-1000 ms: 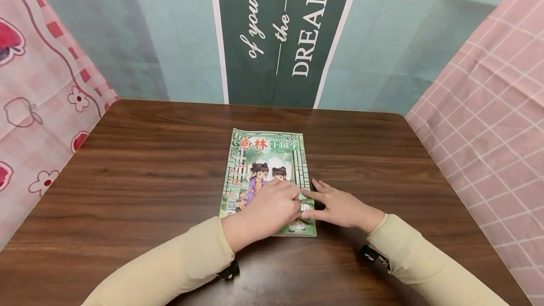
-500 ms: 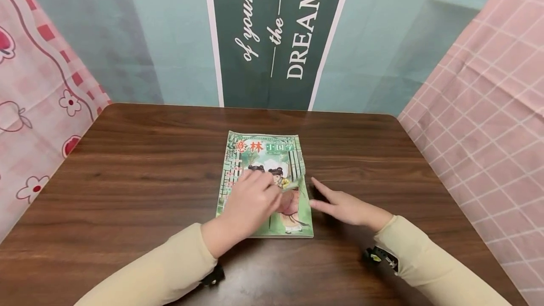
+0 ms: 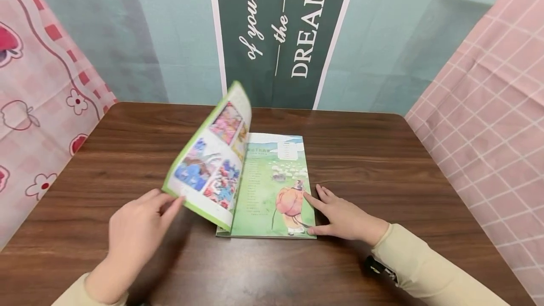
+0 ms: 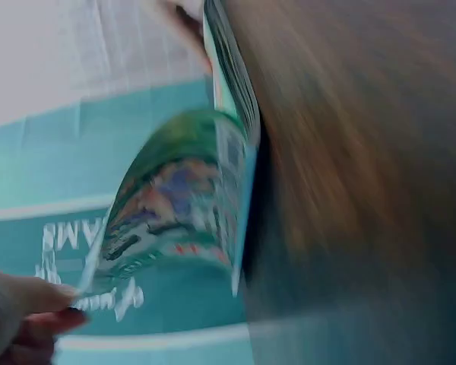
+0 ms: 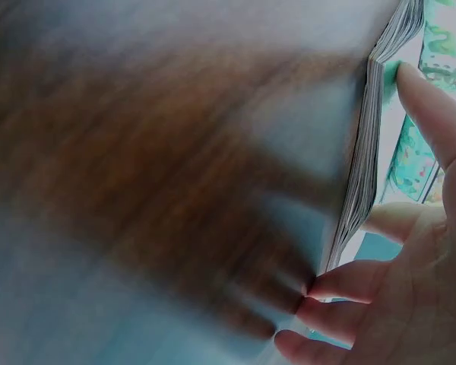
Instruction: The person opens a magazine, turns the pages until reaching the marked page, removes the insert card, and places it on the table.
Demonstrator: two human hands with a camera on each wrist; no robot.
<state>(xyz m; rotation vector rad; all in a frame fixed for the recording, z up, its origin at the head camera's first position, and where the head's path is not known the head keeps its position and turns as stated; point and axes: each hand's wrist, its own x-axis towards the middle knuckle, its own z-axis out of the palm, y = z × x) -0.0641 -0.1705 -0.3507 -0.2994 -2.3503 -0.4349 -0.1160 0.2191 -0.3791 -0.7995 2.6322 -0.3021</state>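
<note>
A magazine lies on the brown table with its front cover lifted and swung to the left, its inner side with colour pictures facing up. My left hand pinches the cover's lower outer corner between thumb and fingers; the left wrist view shows the bowed green cover from its outside. Beneath it a green page with a pink figure is exposed. My right hand rests at the magazine's right edge, thumb and index finger on the page. In the right wrist view the other fingers reach down beside the stacked pages.
The wooden table extends around the magazine. A teal backdrop with white lettering rises behind it. Pink patterned cloths hang at the left and right.
My left hand has moved left from over the magazine, lifting the front cover open and revealing the page below. My right hand stays at the right edge, its fingertips now on the page.
</note>
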